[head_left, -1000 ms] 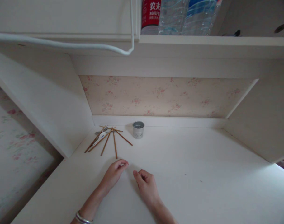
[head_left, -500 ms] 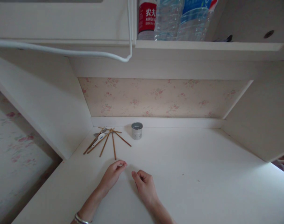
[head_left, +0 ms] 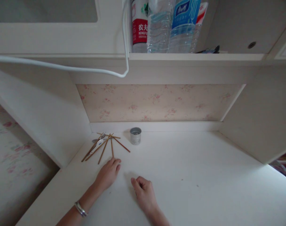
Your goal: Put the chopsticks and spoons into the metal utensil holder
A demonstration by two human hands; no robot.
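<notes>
My left hand (head_left: 108, 173) lies on the white desk (head_left: 192, 182) with its fingers stretched forward, the fingertips at the near end of one of several brown chopsticks (head_left: 104, 146). It holds nothing. A spoon with a white handle (head_left: 97, 142) lies among the chopsticks. My right hand (head_left: 143, 194) rests on the desk to the right, fingers loosely curled inward, with nothing visible in it. A small perforated metal cup (head_left: 135, 135) stands upright behind the chopsticks, near the back wall.
A shelf (head_left: 194, 56) above the desk carries several plastic water bottles (head_left: 160, 26). A white cable (head_left: 58, 66) hangs across the upper left. Side panels close in the desk on the left and right. Floral wallpaper (head_left: 157, 102) covers the back.
My left hand has slid forward and left towards the chopsticks and its fingers have straightened. My right hand has barely moved. The camera has tilted up a little.
</notes>
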